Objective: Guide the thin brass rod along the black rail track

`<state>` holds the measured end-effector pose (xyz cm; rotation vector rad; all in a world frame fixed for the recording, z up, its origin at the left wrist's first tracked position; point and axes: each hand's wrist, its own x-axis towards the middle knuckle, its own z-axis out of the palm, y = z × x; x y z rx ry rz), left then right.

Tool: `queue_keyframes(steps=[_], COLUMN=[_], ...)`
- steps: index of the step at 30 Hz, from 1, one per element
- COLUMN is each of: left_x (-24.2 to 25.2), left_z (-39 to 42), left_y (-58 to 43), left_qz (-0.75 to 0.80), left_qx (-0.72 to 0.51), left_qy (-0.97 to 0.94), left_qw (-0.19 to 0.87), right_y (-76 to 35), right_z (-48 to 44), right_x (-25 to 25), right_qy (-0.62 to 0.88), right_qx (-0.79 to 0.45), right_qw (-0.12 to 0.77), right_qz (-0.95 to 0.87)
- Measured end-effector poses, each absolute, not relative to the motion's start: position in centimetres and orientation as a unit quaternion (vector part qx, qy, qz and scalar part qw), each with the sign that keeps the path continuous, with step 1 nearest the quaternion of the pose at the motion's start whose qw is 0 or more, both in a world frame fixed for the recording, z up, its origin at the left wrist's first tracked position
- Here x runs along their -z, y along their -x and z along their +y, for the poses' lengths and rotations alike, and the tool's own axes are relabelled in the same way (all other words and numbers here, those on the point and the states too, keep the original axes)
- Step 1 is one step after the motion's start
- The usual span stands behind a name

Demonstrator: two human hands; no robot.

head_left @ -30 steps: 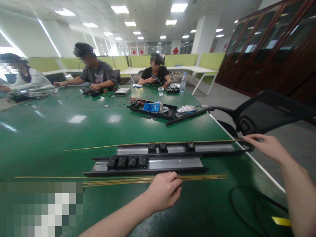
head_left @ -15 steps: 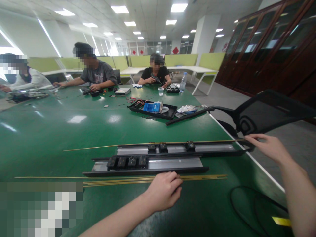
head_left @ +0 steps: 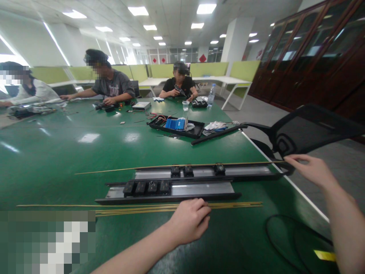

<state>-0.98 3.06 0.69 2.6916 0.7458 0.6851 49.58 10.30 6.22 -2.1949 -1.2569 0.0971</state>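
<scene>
My right hand (head_left: 310, 167) pinches the right end of a long, thin brass-coloured strip (head_left: 154, 166) between thumb and fingertips. The strip runs along the far edge of a black and silver rail (head_left: 245, 172) that carries several black blocks (head_left: 219, 169). In front lies a shorter rail (head_left: 202, 188) with black blocks (head_left: 152, 187) grouped towards its left. My left hand (head_left: 191, 220) rests on the table with curled fingers, over a bundle of loose brass-coloured strips (head_left: 131, 210). Its fingertips are hidden, so whether it grips anything does not show.
A black chair (head_left: 313, 129) stands at the table's right edge. A black cable (head_left: 268, 232) loops at front right. Farther off are a black tray (head_left: 196, 130) with a blue object, gloves (head_left: 216, 127) and a bottle (head_left: 211, 95). Three people sit around the green table (head_left: 71, 152).
The held strip has slid slightly to the right along the far rail, with my right hand shifting a little the same way. My left hand has stayed in place.
</scene>
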Motion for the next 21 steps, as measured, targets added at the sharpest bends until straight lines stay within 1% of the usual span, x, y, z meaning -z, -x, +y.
queue_keyframes(steps=[6,21], left_x=[-0.94,-1.0], left_z=[3.1,3.07], left_y=[0.96,0.96], left_qz=[0.257,0.255], left_qx=[-0.243,-0.242], left_qy=[-0.926,-0.926], left_qw=[0.131,0.136], right_y=[-48.85,-49.34], right_z=[10.19,10.27], right_x=[-6.73,-5.88], right_qy=[0.828,0.823], right_qx=[-0.025,-0.012], right_qw=[0.3,0.33], right_qz=[-0.473,-0.463])
